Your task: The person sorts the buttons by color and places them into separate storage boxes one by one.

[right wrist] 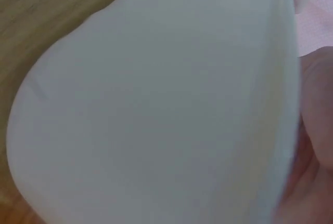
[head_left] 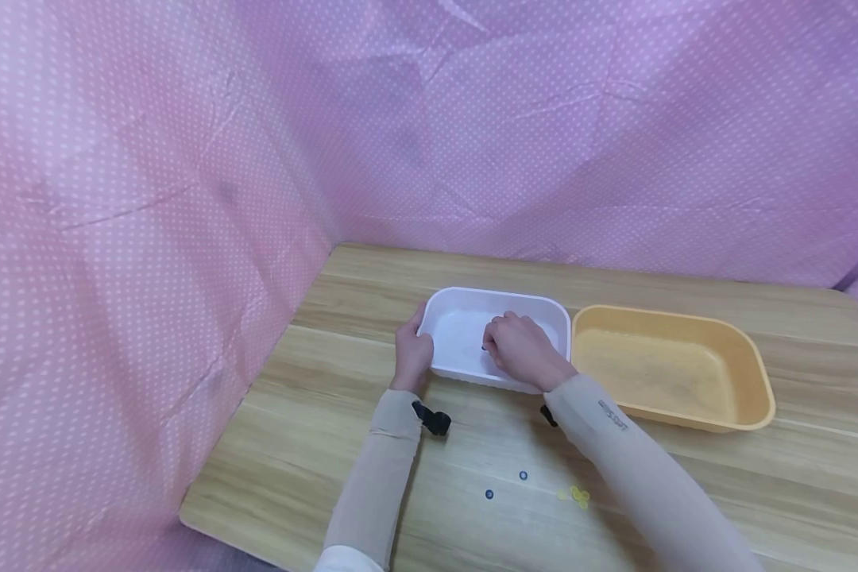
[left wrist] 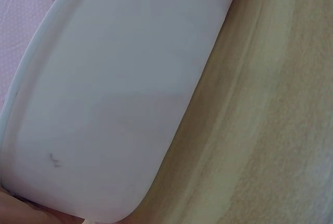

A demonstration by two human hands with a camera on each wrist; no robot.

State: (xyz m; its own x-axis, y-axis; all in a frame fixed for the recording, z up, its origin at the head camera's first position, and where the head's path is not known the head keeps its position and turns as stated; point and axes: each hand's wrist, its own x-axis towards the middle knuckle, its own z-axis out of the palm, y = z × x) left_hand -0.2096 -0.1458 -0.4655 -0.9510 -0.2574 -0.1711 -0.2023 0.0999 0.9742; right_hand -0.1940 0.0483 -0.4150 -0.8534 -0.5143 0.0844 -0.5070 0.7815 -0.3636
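A white plastic basin (head_left: 457,330) stands on the wooden table, its outer wall (left wrist: 119,94) filling much of the left wrist view. My left hand (head_left: 412,349) grips its left end, thumb at the rim. My right hand (head_left: 518,345) reaches over the near rim into the basin, fingers curled downward. At those fingertips shows a small dark piece (head_left: 483,347), too small to make out its kind. In the right wrist view the basin's wall (right wrist: 145,104) hides the fingertips, and part of the right hand (right wrist: 317,109) appears beyond the rim.
A yellow-orange basin (head_left: 668,369) stands close against the white one's right side. Nearer me lie two small dark blue rings (head_left: 523,476) and a cluster of small yellow rings (head_left: 579,496), beside my right forearm. Pink dotted cloth (head_left: 472,159) hangs behind the table (head_left: 314,413).
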